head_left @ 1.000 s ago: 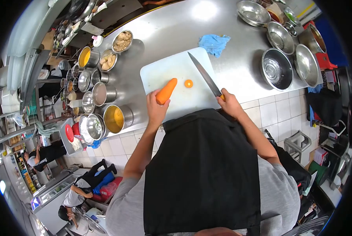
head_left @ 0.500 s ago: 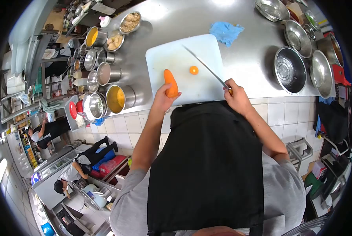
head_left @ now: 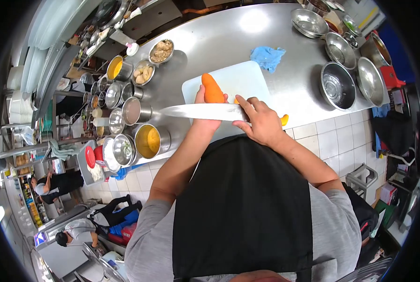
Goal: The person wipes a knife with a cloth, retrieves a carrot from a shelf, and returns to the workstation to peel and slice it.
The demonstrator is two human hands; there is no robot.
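Observation:
My left hand is closed around the lower part of a peeled carrot, held tilted above the white cutting board. My right hand grips a large kitchen knife, the end of its yellow handle showing at the wrist side. The blade lies broadside to me and points left, passing across my left hand and the carrot's thick end. Beside my right index finger, a small orange carrot piece shows only in part, the rest hidden by the hand.
A crumpled blue cloth lies beyond the board on the steel table. Metal bowls stand along the right end. Pots and bowls of food, including a pot of yellow liquid, line the left end. Two people are farther left.
The knife has swung from pointing away over the board to pointing left across my left hand. My right hand has moved left, and the carrot is lifted slightly.

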